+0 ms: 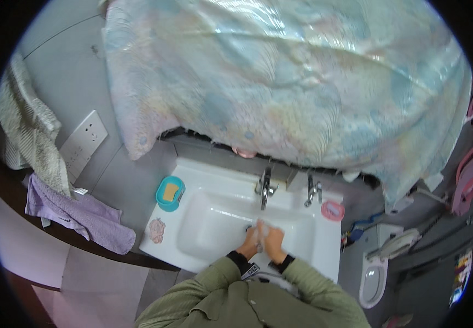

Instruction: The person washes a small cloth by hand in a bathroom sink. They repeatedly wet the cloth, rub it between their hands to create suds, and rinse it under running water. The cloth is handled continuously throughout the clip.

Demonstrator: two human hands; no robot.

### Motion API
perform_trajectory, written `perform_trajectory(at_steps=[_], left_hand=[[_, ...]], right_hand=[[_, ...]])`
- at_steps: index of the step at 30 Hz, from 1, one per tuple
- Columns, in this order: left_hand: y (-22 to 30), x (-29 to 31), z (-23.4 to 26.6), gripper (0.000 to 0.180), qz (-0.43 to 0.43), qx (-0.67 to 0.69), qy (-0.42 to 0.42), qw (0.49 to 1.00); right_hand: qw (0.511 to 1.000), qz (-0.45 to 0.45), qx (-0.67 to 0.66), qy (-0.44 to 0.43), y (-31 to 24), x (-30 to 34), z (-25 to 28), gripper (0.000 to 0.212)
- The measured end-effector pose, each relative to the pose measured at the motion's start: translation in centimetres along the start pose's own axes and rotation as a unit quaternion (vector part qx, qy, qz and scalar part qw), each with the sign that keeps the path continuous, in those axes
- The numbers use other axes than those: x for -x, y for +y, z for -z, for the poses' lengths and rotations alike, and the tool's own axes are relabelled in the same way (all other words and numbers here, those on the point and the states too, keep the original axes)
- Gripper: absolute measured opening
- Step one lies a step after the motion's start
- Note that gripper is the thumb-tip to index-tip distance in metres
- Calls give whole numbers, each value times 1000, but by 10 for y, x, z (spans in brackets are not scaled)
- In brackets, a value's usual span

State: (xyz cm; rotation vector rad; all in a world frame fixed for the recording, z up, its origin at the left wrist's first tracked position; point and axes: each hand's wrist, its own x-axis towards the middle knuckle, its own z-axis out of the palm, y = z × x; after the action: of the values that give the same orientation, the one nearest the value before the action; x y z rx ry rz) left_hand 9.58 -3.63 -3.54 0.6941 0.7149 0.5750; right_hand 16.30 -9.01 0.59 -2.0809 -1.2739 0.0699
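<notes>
Over the white sink [198, 229], my left hand [249, 241] and my right hand [272, 240] are pressed against each other. White lather covers parts of both. Their fingers look curled together, and whatever lies between the palms, if anything, is hidden. Just beyond my hands stands a chrome faucet [265, 188], its spout reaching over the basin; no running water can be made out. A second chrome tap [312, 191] is to its right. On the left rim sits a teal soap dish [161, 204] with a yellowish block [170, 191] in it.
A pink soap dish [333, 210] rests on the sink's right rim, a pink sticker [156, 230] on the left. An iridescent sheet [280, 87] hangs above. Purple [78, 213] and grey [31, 120] towels hang at left. A toilet [373, 284] stands at right.
</notes>
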Motion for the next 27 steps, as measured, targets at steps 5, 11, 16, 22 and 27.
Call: perform_trajectory(at_steps=[5, 11, 16, 22, 27], left_hand=[[-15, -12, 9, 40, 85, 49, -35, 995], [-39, -36, 28, 40, -221, -272, -25, 936], [-28, -21, 18, 33, 47, 14, -5, 999], [13, 4, 3, 28, 14, 65, -16, 998], [9, 8, 4, 31, -26, -68, -27, 997]], right_hand=[[996, 76, 40, 31, -1, -5, 3, 17], [994, 107, 19, -6, 16, -2, -18, 21], [997, 33, -17, 63, 12, -4, -13, 21], [991, 125, -35, -37, -16, -4, 12, 24], [989, -61, -44, 125, -11, -10, 2, 33]])
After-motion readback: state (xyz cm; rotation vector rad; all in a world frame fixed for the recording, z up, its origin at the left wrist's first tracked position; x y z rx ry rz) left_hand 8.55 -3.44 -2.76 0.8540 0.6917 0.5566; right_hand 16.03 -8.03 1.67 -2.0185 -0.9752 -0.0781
